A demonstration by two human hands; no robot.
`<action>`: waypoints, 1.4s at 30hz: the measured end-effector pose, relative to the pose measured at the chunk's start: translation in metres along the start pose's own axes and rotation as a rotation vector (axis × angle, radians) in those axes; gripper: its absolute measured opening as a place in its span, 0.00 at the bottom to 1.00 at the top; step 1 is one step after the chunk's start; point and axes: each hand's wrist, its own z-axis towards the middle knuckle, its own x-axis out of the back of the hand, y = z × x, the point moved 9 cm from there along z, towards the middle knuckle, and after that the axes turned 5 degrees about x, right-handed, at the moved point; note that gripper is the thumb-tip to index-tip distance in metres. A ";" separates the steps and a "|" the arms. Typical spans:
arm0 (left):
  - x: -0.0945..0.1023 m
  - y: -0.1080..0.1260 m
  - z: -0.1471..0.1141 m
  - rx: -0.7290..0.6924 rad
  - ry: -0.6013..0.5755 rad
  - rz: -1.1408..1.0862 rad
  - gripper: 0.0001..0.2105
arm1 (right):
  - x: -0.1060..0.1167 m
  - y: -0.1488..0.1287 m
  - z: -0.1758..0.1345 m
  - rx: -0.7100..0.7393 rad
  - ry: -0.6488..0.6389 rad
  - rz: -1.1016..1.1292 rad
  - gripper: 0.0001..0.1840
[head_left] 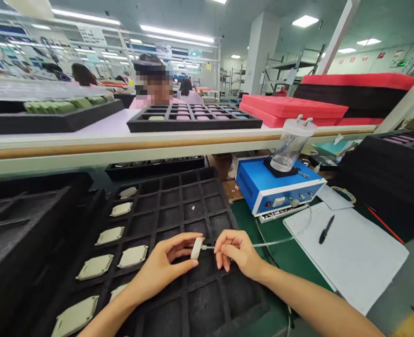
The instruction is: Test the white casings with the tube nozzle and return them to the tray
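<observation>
Above the black foam tray [168,196], my left hand [170,257] grips a small cream-coloured plastic case [196,248] on edge between thumb and fingers. My right hand [237,250] pinches a thin clear tube [273,243] just to the right of it. A pale tip at the tube's end meets the side of the case; whether it is inserted cannot be made out. From my right hand the tube runs to the front of a blue box-shaped machine [277,187]. Several similar flat cream cases [133,256] lie in the tray's left compartments.
On the machine stands a clear cylinder [293,145]. White paper [351,252] with a black pen [327,229] lies at right. A shelf [200,140] crosses ahead, bearing a black divided tray [196,119] and red foam [291,110]. Black trays [27,224] stand at left. Other people sit beyond.
</observation>
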 end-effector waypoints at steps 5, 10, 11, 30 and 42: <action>0.001 0.003 -0.001 -0.018 0.041 0.015 0.21 | 0.000 -0.003 0.000 -0.005 -0.006 0.027 0.06; 0.001 0.004 -0.003 -0.020 0.047 0.041 0.21 | 0.001 -0.003 0.000 -0.002 -0.002 0.044 0.05; 0.001 0.004 -0.003 -0.020 0.049 0.045 0.21 | 0.001 -0.003 0.000 0.002 -0.002 0.042 0.05; 0.000 0.010 -0.004 -0.068 0.066 0.047 0.22 | 0.002 -0.005 -0.001 0.018 -0.001 0.024 0.06; -0.001 0.013 -0.005 -0.074 0.069 0.030 0.20 | 0.002 -0.007 -0.001 0.012 0.004 -0.002 0.05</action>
